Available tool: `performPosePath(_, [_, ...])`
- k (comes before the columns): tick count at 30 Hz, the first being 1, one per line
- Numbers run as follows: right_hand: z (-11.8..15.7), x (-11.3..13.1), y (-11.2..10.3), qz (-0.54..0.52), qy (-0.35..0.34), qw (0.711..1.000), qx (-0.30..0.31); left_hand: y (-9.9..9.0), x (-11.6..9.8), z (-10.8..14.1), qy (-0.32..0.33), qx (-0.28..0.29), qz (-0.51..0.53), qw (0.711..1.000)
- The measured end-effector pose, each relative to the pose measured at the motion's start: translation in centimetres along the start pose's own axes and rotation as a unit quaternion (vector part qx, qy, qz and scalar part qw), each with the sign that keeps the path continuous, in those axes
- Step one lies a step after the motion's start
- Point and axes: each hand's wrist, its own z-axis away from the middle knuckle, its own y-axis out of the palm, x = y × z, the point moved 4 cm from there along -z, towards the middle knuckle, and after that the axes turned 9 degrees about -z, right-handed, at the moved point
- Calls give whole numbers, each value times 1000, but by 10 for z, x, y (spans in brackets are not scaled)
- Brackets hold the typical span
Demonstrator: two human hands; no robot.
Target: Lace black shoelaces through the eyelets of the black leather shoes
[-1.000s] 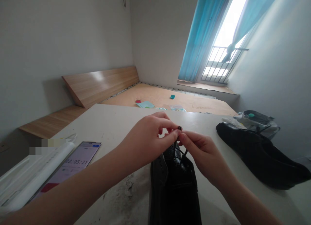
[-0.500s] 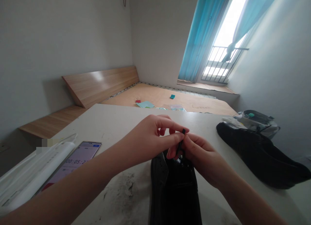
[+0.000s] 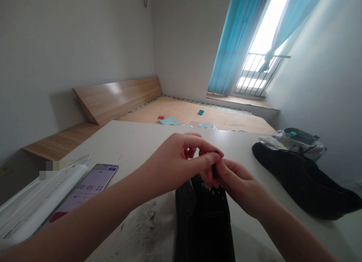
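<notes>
A black shoe stands on the white table in front of me, its eyelets showing on the left flap. Above its far part, my left hand is closed in a pinch, thumb against fingers, on a thin black shoelace. Close against it, my right hand grips the same lace lower down between thumb and fingers. Only a short dark piece of the lace shows; the fingers hide the rest. The second black shoe lies to the right, apart from both hands.
A phone with a running timer lies on the table at left, beside a white plastic-wrapped package. Behind the right shoe is a clear plastic bag. Beyond the table, a bed board holds small items.
My left fingertips have shifted slightly right and cover the lace's upper end, which stuck out before. My right hand has moved a little right and down. Both shoes stay in place.
</notes>
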Motion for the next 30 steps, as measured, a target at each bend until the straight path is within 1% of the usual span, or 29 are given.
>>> performPosePath(2, [2, 2, 2, 5, 6, 999, 37, -3, -1, 1, 10, -37, 3, 999])
performPosePath(4, [4, 7, 4, -31, 12, 997, 73, -6, -4, 3, 28, -81, 15, 996])
performPosePath(6, [7, 15, 6, -104, 17, 990, 95, -7, -7, 6, 41, -94, 38, 994])
performPosePath(7, [9, 21, 5, -134, 11, 987, 89, -7, -8, 7, 42, -90, 46, 994])
performPosePath(8, [11, 28, 3, -145, -1, 987, 69, -6, -9, 7, 40, -78, 47, 995])
performPosePath(9, [13, 36, -1, -130, -20, 991, 34, -5, -9, 8, 37, -63, 41, 997])
performPosePath(10, [15, 43, -8, -84, -45, 995, -16, -3, -8, 8, 30, -44, 30, 998])
performPosePath(11, [18, 51, -15, -9, -74, 995, -74, -2, -5, 8, 19, -24, 16, 999])
performPosePath(12, [21, 59, -23, 95, -101, 981, -132, 0, -2, 8, 5, -2, 4, 1000])
performPosePath(13, [23, 65, -31, 219, -123, 951, -180, 2, 2, 7, -8, 22, -7, 1000])
performPosePath(14, [26, 70, -38, 346, -137, 904, -211, 4, 7, 6, -21, 47, -15, 999])
performPosePath(15, [27, 72, -44, 459, -140, 848, -224, 6, 11, 5, -34, 74, -22, 996])
performPosePath(16, [27, 71, -50, 543, -128, 800, -220, 8, 15, 4, -45, 102, -32, 993])
performPosePath(17, [27, 67, -58, 594, -104, 771, -205, 10, 19, 4, -55, 130, -45, 989])
performPosePath(18, [28, 62, -66, 610, -68, 768, -184, 12, 23, 3, -64, 156, -64, 984])
performPosePath(19, [29, 56, -73, 593, -19, 790, -157, 13, 26, 3, -71, 178, -90, 977])
performPosePath(20, [32, 50, -78, 548, 43, 826, -124, 14, 28, 4, -73, 200, -118, 970])
performPosePath(21, [35, 45, -80, 480, 101, 867, -88, 16, 29, 5, -70, 218, -146, 962])
performPosePath(22, [38, 42, -78, 397, 142, 905, -57, 17, 30, 6, -64, 234, -169, 955])
performPosePath(23, [42, 43, -73, 308, 163, 937, -38, 19, 31, 7, -57, 246, -184, 950])
performPosePath(24, [43, 46, -66, 219, 162, 962, -32, 21, 31, 8, -52, 257, -193, 945])
performPosePath(25, [44, 51, -58, 140, 141, 979, -38, 23, 31, 10, -47, 266, -198, 942])
performPosePath(26, [42, 55, -50, 74, 112, 990, -50, 26, 32, 10, -44, 271, -201, 940])
performPosePath(27, [40, 58, -40, 20, 91, 994, -59, 27, 32, 11, -41, 273, -206, 939])
performPosePath(28, [38, 59, -30, -20, 86, 994, -57, 29, 32, 11, -37, 273, -211, 938])
performPosePath(30, [32, 57, -7, -59, 110, 992, -10, 30, 32, 10, -20, 253, -228, 940])
